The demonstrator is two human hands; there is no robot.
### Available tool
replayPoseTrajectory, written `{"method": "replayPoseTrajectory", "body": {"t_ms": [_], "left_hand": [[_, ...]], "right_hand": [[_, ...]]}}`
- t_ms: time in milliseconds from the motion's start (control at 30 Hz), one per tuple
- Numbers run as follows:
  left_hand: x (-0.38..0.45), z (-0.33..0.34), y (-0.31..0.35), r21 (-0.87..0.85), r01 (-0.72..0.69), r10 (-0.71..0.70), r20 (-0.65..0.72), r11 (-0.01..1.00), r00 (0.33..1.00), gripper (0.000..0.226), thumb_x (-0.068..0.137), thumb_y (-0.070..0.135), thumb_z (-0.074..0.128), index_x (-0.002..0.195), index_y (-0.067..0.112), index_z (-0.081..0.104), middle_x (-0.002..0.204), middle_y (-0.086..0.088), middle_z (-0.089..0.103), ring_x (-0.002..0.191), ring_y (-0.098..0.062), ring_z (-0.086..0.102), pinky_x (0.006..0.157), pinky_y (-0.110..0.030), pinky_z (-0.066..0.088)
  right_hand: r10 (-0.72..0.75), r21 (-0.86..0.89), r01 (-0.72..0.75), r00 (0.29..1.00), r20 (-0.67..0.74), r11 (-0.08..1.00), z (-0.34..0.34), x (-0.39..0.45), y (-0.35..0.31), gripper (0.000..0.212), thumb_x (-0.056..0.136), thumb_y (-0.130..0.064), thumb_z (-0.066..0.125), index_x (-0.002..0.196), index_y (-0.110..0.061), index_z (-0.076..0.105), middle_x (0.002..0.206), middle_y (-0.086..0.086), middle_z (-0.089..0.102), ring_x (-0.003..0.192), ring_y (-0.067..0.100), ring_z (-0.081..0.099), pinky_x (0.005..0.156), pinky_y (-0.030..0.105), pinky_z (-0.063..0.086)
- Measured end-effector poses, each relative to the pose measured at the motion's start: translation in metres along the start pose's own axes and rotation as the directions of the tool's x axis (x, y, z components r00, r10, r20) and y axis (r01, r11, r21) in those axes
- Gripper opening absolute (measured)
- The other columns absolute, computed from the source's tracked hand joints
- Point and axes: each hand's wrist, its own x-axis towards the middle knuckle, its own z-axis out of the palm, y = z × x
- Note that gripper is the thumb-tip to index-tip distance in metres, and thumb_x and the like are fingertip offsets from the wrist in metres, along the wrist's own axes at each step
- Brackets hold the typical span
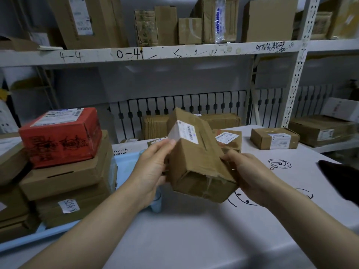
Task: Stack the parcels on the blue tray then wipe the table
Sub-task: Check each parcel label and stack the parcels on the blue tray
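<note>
Two parcels (274, 138) beyond held box (196, 164)

Red box (60, 135), blue tray (128, 162)

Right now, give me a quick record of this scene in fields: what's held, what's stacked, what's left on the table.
held: a brown cardboard parcel, tilted, lifted off the table
left hand: grips the parcel's left side
right hand: grips its right side
blue tray: at left, holds a stack of brown boxes with a red box on top
still on table: a small labelled box and a flat labelled parcel behind the held one
cloth: dark object at right edge, unclear
</note>
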Motion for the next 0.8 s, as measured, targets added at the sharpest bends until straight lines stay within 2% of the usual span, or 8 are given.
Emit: {"method": "replayPoseTrajectory", "body": {"t_ms": [67, 167, 300, 367, 433, 500, 700, 800], "left_hand": [[-0.001, 0.001, 0.002, -0.012, -0.025, 0.025, -0.012, 1.0, 1.0, 0.037, 0.091, 0.028, 0.067, 0.127, 0.025, 0.061, 0.109, 0.001, 0.071, 0.091, -0.016, 0.069, 0.056, -0.025, 0.055], [-0.001, 0.003, 0.003, -0.009, -0.022, 0.022, 0.008, 1.0, 1.0, 0.048, 0.088, 0.019, 0.071, 0.134, 0.019, 0.056, 0.108, 0.001, 0.073, 0.084, -0.01, 0.07, 0.056, -0.025, 0.056], [-0.001, 0.002, -0.001, 0.012, -0.027, 0.026, 0.067, 1.0, 0.997, 0.044, 0.087, 0.013, 0.071, 0.13, 0.016, 0.06, 0.106, -0.004, 0.075, 0.077, -0.008, 0.073, 0.056, -0.024, 0.056], [-0.001, 0.003, -0.003, 0.006, -0.029, 0.029, 0.083, 1.0, 0.996, 0.035, 0.088, 0.011, 0.069, 0.122, 0.018, 0.063, 0.095, -0.002, 0.077, 0.073, -0.009, 0.073, 0.056, -0.026, 0.056], [-0.001, 0.003, -0.003, -0.003, -0.026, 0.027, 0.094, 1.0, 0.995, 0.028, 0.089, 0.009, 0.068, 0.115, 0.019, 0.065, 0.083, 0.001, 0.076, 0.067, -0.008, 0.071, 0.054, -0.026, 0.056], [-0.001, 0.003, -0.003, 0.004, -0.024, 0.023, 0.098, 1.0, 0.995, 0.026, 0.09, 0.009, 0.067, 0.115, 0.018, 0.065, 0.081, 0.001, 0.076, 0.067, -0.008, 0.071, 0.055, -0.027, 0.056], [-0.002, 0.005, -0.004, 0.028, -0.018, 0.015, 0.093, 0.999, 0.996, 0.021, 0.096, 0.016, 0.061, 0.116, 0.014, 0.065, 0.083, 0.0, 0.074, 0.068, -0.012, 0.068, 0.054, -0.029, 0.056], [-0.004, 0.008, 0.0, 0.071, -0.018, 0.012, 0.084, 0.997, 0.996, 0.032, 0.091, 0.03, 0.067, 0.116, 0.01, 0.065, 0.083, 0.001, 0.074, 0.064, -0.009, 0.069, 0.051, -0.026, 0.054]], "right_hand": [[0.028, -0.003, -0.028, 1.0, -0.001, 1.0, -0.001, 0.003, 0.004, 0.023, 0.092, -0.015, 0.05, 0.101, 0.0, 0.065, 0.091, 0.019, 0.06, 0.082, 0.03, 0.053, 0.067, 0.036, 0.038], [0.058, 0.012, -0.058, 0.998, -0.017, 0.998, -0.001, 0.004, 0.007, 0.018, 0.084, -0.017, 0.05, 0.096, -0.008, 0.06, 0.09, 0.016, 0.051, 0.084, 0.031, 0.045, 0.07, 0.039, 0.034], [0.074, 0.002, -0.074, 0.997, -0.034, 0.997, -0.001, 0.004, 0.011, 0.039, 0.061, -0.019, 0.05, 0.096, -0.008, 0.061, 0.089, 0.015, 0.05, 0.083, 0.031, 0.041, 0.075, 0.042, 0.031], [0.068, -0.015, -0.069, 0.997, -0.021, 0.998, -0.002, 0.005, 0.013, 0.035, 0.068, -0.013, 0.046, 0.094, 0.003, 0.062, 0.088, 0.016, 0.051, 0.083, 0.03, 0.04, 0.074, 0.041, 0.03], [0.064, -0.019, -0.064, 0.998, -0.014, 0.998, -0.003, 0.007, 0.016, 0.037, 0.079, -0.003, 0.039, 0.104, 0.017, 0.058, 0.089, 0.015, 0.055, 0.085, 0.03, 0.041, 0.074, 0.04, 0.03], [0.065, -0.03, -0.066, 0.998, -0.004, 0.997, -0.004, 0.009, 0.019, 0.036, 0.084, 0.0, 0.036, 0.107, 0.016, 0.059, 0.089, 0.014, 0.055, 0.085, 0.03, 0.042, 0.073, 0.04, 0.031], [0.051, -0.044, -0.051, 0.999, -0.005, 0.998, -0.002, 0.012, 0.022, 0.031, 0.083, -0.002, 0.039, 0.096, 0.01, 0.065, 0.088, 0.012, 0.054, 0.085, 0.029, 0.045, 0.077, 0.042, 0.03], [0.04, -0.071, -0.04, 0.999, 0.002, 0.997, -0.001, 0.011, 0.022, 0.029, 0.083, -0.002, 0.038, 0.087, 0.0, 0.066, 0.088, 0.011, 0.054, 0.084, 0.029, 0.044, 0.077, 0.042, 0.029]]}}
